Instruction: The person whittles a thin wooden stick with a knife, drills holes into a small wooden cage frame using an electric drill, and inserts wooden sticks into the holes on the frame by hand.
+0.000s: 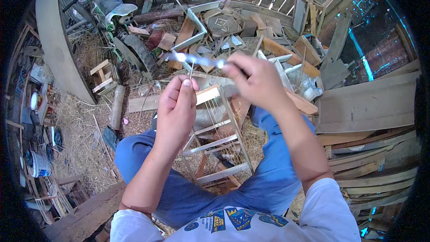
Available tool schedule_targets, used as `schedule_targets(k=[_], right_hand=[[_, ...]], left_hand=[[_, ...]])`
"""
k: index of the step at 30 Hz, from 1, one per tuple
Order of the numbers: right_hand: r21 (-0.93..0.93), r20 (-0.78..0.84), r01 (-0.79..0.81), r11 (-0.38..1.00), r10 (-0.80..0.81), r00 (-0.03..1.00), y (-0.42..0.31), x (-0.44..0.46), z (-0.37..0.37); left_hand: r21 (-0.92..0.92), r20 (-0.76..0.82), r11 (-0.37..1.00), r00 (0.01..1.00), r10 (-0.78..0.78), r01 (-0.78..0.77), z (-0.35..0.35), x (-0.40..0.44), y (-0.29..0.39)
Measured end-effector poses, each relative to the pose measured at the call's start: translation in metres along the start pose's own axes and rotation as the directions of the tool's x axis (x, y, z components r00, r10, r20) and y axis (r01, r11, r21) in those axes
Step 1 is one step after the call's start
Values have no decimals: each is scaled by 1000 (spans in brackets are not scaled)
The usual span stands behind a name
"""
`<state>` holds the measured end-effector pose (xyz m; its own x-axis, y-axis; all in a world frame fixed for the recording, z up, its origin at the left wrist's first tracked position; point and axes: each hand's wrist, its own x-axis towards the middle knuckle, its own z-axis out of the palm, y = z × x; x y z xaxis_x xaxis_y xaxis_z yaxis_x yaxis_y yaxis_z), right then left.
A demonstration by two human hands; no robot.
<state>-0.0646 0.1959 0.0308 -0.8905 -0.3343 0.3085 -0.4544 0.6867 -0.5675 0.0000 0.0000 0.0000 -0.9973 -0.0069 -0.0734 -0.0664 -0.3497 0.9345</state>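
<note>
My left hand point(178, 100) is closed, pinching a thin wooden stick point(192, 70) upright between thumb and fingers. My right hand point(256, 80) is wrapped round the handle of a knife point(197, 59). Its shiny blade is smeared by motion and reaches left, crossing the upper end of the stick; whether they touch I cannot tell. Below the hands, between my knees, a small wooden frame point(224, 172) with crossbars and thin lengthwise rods leans away from me. The right fingertips are partly blurred.
Scrap boards point(286, 54) and broken wood lie heaped ahead. A motorcycle point(127, 36) stands at the upper left beside a tall curved panel point(60, 40). Straw covers the ground. A small wooden box frame point(104, 77), a log point(118, 106) and a white bucket point(40, 165) are on the left; stacked planks point(376, 166) lie right.
</note>
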Motion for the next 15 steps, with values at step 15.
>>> schedule_targets(k=[15], right_hand=[[-2,-53,57,998,-57,997,6,4,6]], left_hand=[[63,-8,997,999,-35,35,-3,-1,6]])
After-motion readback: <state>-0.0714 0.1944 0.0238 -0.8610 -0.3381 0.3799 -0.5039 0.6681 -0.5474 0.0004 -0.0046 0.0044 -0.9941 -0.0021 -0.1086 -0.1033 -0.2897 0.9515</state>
